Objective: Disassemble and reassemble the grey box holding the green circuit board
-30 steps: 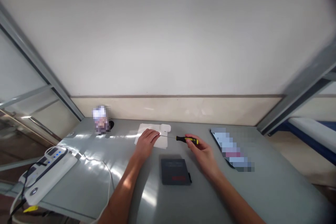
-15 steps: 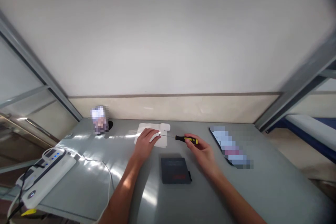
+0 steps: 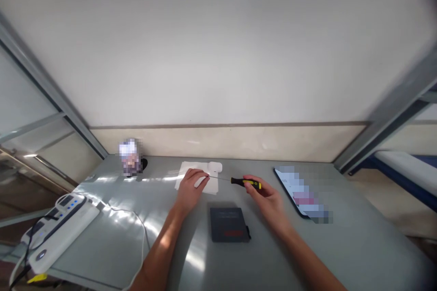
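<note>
My right hand point(image 3: 264, 194) is closed around the black and yellow handle of a screwdriver point(image 3: 245, 183), whose thin shaft points left. The shaft's tip end lies at the thumb and fingertips of my left hand point(image 3: 191, 187), which pinch it. Beneath my left hand are white paper sheets point(image 3: 212, 186). A small white rounded case point(image 3: 215, 167) rests at the sheets' back right corner. Nearer to me, between my forearms, a dark grey square box point(image 3: 229, 225) with red lettering lies on the table.
On the grey table point(image 3: 259, 254), a phone-like device point(image 3: 295, 193) lies to the right. A blurred upright object point(image 3: 130, 157) stands back left. A white power strip point(image 3: 63, 232) with cables sits at the left edge. A wall point(image 3: 225, 54) rises behind.
The screwdriver and my right hand have shifted slightly right, and more of the shaft shows between my hands. The whole view has moved a little.
</note>
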{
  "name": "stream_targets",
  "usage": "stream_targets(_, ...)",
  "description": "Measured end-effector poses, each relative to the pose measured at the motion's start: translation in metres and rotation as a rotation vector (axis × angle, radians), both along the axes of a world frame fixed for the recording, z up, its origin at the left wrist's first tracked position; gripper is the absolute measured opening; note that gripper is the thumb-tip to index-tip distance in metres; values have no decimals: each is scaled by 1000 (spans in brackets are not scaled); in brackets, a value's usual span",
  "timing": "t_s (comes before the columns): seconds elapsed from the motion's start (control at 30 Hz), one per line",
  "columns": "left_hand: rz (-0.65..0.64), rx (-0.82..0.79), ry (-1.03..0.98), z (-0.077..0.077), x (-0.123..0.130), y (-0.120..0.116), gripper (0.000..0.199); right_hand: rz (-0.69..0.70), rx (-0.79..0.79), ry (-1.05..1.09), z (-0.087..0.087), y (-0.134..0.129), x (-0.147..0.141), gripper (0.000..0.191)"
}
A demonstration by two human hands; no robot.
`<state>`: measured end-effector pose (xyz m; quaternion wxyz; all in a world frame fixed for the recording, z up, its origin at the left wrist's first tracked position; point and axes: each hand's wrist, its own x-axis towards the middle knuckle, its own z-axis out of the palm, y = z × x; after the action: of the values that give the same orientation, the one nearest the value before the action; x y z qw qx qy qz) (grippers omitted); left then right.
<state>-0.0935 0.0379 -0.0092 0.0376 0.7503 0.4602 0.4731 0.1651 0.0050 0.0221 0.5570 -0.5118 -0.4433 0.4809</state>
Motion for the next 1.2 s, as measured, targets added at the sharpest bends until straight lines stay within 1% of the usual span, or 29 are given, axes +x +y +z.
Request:
stream_targets(0.23,-38,-21,72,5,-1,-2,22,10,12,-24,3,-1,3,58)
stream_targets(0.43,-28,-32,67,2,-1,-2,27,20,-1,-23,6,-2,3,58)
stream_targets(0.53,-27,-67,41,3,-1,-4,26,1,10,-26,6,-2,4,58)
stream_targets(0.63,-20,-91,17,4,-1,-5,25,-20,-4,-27,5,-1,5,58)
stream_targets(0.8,-34,-81,39,1,-2,-3,26,18,-9,-28,4,0,4,60)
stream_targets(1.03,-66,-116,30,1,0,-2,27,-5,-2,-54,-1,3,7,60)
stream_targets(1.2,-77,-84,72,1,1,-3,26,-27,5,-32,-1,4,6,63)
